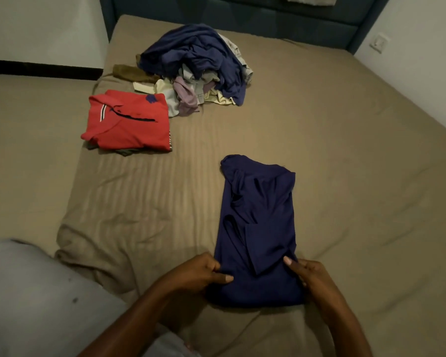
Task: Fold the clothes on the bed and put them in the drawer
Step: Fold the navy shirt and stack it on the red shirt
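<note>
A navy blue shirt (pixel 258 228) lies on the bed (pixel 345 176), folded into a long narrow strip that runs away from me. My left hand (pixel 204 273) pinches its near left corner between thumb and fingers. My right hand (pixel 304 274) grips the near right edge, thumb on top. A folded red polo shirt (pixel 129 122) lies at the left on top of other folded clothes. A heap of unfolded clothes (pixel 198 68), dark blue on top, sits further back near the headboard.
The bed's tan sheet is wrinkled near its left corner (pixel 88 248). A blue padded headboard (pixel 242 16) stands at the back. A white wall with a switch (pixel 380 42) is on the right. The floor (pixel 23 150) runs along the left side.
</note>
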### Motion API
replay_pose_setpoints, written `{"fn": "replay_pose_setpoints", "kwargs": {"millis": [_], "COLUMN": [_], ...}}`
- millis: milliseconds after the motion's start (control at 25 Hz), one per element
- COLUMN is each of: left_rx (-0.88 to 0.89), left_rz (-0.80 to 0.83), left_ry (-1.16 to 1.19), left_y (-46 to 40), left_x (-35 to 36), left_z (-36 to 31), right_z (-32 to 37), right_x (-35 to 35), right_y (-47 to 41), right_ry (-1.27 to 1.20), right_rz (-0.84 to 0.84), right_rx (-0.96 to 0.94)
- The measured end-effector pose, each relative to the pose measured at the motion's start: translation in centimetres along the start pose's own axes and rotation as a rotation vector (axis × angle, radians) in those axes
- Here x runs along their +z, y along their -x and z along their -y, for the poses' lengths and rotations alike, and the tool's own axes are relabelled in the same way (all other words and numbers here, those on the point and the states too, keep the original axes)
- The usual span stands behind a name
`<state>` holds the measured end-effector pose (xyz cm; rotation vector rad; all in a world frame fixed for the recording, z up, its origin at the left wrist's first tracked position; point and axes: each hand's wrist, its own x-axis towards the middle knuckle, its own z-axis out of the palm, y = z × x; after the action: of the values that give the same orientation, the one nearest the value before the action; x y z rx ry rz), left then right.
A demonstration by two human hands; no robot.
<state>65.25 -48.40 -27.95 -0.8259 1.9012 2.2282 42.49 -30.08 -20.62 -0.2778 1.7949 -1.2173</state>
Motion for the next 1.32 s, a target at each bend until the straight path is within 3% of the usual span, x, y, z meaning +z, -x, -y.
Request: {"fn": "replay_pose_setpoints", "kwargs": {"millis": [120, 240, 360, 440, 520, 600, 720, 840, 1000, 1200, 1320], "left_rx": [-0.018, 0.016, 0.091, 0.113, 0.133, 0.152, 0.134, 0.099, 0.103, 0.11, 0.138], "left_rz": [-0.044, -0.255, -0.424, -0.452, -0.432, -0.388, -0.429, -0.468, -0.447, -0.44, -0.577], "left_ry": [0.041, 0.051, 0.048, 0.034, 0.049, 0.134, 0.274, 0.303, 0.272, 0.252, 0.077], "left_y": [1.5, 0.7, -0.6, -1.5, -1.7, -1.5, -1.3, -1.7, -1.8, -1.3, 0.2], "left_x": [0.5, 0.5, 0.3, 0.1, -0.4, -0.9, -0.9, -0.6, -0.5, -0.7, -1.0], "left_z": [-1.5, -3.1, -3.9, -3.8, -3.7, -3.0, -2.5, -2.6, -2.9, -3.0, -3.0], "right_z": [-2.4, -2.7, -1.3, -0.3, 0.8, 1.9, 2.4, 1.6, 1.1, 0.0, 0.1], "right_x": [0.3, 0.3, 0.8, 1.2, 2.1, 3.1, 3.5, 3.3, 3.8, 3.8, 3.4], "right_y": [2.2, 1.4, -1.2, -2.5, -2.8, -3.0, -5.1, -6.5, -5.7, -4.7, -4.0], "right_ry": [0.225, 0.843, 1.009, 0.906, 0.523, 0.067, -0.183, -0.109, 0.097, 0.153, 0.481], "right_rz": [-0.132, -0.376, -0.241, -0.155, -0.123, -0.149, -0.235, -0.387, -0.469, -0.513, -0.616], "right_rx": [-0.263, -0.587, -0.813, -0.863, -0.785, -0.569, -0.237, -0.116, -0.234, -0.34, -0.475]}}
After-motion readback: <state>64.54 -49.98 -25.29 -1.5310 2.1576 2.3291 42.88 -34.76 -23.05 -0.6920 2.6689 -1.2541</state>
